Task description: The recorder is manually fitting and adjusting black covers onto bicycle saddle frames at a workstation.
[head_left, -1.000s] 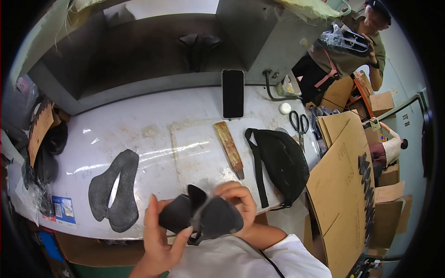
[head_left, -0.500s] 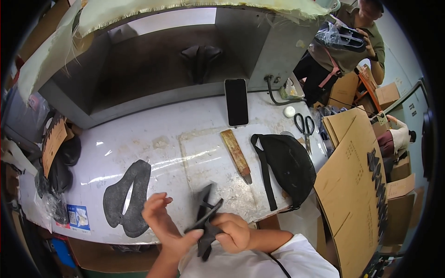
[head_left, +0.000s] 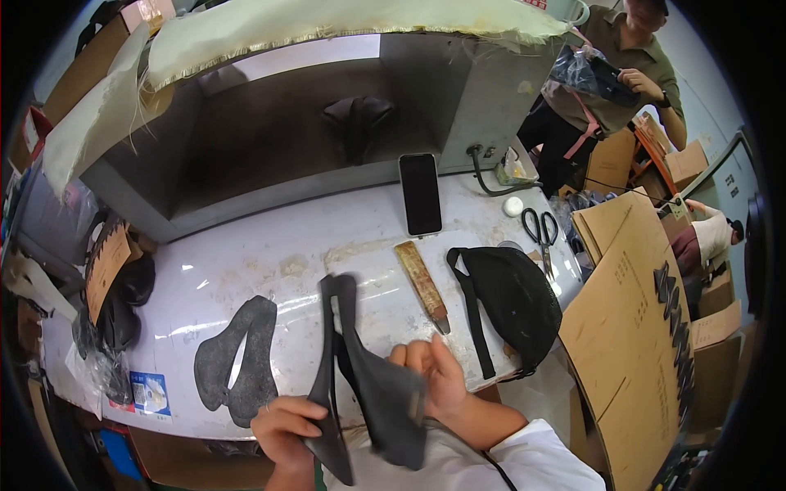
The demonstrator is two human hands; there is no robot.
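Upright over the table's front edge stands a black saddle-shaped piece (head_left: 381, 389) with a long middle slot, its right wing blurred. My left hand (head_left: 286, 425) is closed around its lower left edge, fingers in front. At the right wing's edge is my right hand (head_left: 442, 380), fingers bent and apart; part of it is hidden behind the wing. Flat on the table to the left lies a dark grey saddle-shaped pad (head_left: 214, 360) with a slot down its middle.
A worn-handled blade tool (head_left: 422, 282), a black pouch (head_left: 512, 307), scissors (head_left: 540, 233) and a phone (head_left: 421, 195) lie on the table. Behind stands a grey metal box (head_left: 483, 98) with another black saddle (head_left: 358, 123) inside. Cardboard (head_left: 614, 327) stands right; a person (head_left: 655, 65) stands beyond.
The black piece has turned from edge-on to upright, its wings facing me. My left hand has gone down to its lower edge; my right hand has risen. The view has shifted slightly.
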